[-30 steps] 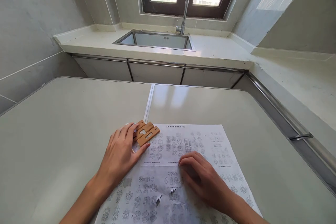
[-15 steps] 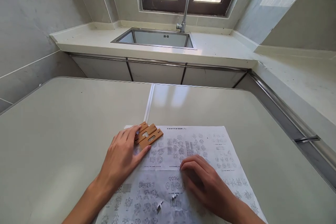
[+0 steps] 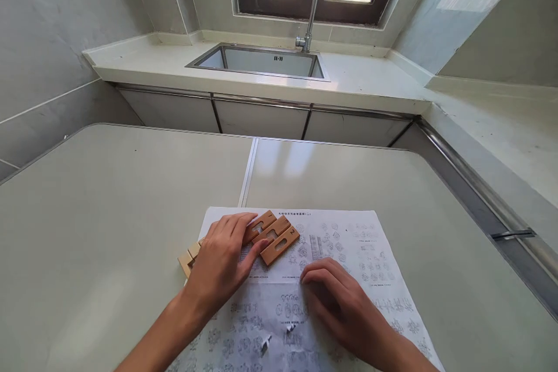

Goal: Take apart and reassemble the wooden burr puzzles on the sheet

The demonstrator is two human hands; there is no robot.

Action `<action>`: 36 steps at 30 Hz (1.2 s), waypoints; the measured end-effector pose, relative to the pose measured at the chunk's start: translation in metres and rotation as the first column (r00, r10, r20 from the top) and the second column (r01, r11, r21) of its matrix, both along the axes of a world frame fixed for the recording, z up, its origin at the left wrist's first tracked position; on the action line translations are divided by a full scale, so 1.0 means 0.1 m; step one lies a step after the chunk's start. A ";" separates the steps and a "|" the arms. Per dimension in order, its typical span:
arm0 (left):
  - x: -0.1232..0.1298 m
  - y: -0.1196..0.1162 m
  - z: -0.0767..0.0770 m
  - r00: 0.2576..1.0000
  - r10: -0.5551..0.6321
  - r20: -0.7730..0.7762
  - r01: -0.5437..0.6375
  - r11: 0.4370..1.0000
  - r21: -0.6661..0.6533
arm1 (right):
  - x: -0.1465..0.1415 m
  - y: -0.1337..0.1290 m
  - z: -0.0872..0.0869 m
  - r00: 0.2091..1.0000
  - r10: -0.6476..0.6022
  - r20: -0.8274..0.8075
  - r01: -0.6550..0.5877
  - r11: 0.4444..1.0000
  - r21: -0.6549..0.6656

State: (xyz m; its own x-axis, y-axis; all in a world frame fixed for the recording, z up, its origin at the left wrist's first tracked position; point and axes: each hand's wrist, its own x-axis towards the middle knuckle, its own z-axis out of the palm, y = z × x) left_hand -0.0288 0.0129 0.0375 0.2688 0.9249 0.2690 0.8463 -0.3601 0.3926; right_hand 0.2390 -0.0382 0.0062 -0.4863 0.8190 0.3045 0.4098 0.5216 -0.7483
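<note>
Several flat wooden pieces lie in a slanted group over the upper left of a printed paper sheet (image 3: 349, 296). Three of them show right of my left hand (image 3: 224, 250): one marked 2 (image 3: 280, 246) nearest me, a middle one (image 3: 271, 232) and one marked 1 (image 3: 263, 224). Lighter wooden pieces (image 3: 188, 257) stick out left of that hand. My left hand rests over the pieces, its thumb and fingers spread across them. On the sheet's middle right lies my right hand (image 3: 335, 296), fingers curled and pressed together; what they hold, if anything, is hidden.
The sheet lies on a pale table (image 3: 108, 203) with a seam (image 3: 248, 171) down its middle. Small tears (image 3: 265, 344) mark the sheet. Beyond the table's far edge are a counter with a sink (image 3: 261, 61) and a tap (image 3: 311, 6).
My left hand and the wooden pieces have moved right across the sheet, and lighter pieces now show left of that hand. My right hand has stayed in place.
</note>
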 end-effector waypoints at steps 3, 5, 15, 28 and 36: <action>-0.05 0.00 0.00 1.000 0.018 -0.023 -0.017 0.999 0.033 | -0.01 0.01 0.02 1.000 -0.004 -0.007 0.004 1.000 0.001; -0.06 -0.01 -0.01 0.999 0.018 -0.040 -0.016 0.999 0.041 | -0.01 0.01 0.02 1.000 -0.004 -0.009 0.004 1.000 0.003; -0.04 -0.05 -0.02 0.999 -0.032 -0.037 0.033 0.999 0.014 | 0.01 0.00 0.00 1.000 -0.003 -0.002 0.003 1.000 -0.005; 0.08 -0.12 -0.09 0.978 -0.206 -0.021 0.206 0.978 0.023 | 0.01 -0.01 0.00 0.997 -0.080 -0.006 0.080 0.996 0.043; 0.23 -0.23 -0.12 0.958 -0.281 0.053 0.280 0.959 0.029 | 0.02 -0.05 -0.10 0.954 -0.285 0.097 0.279 0.958 0.073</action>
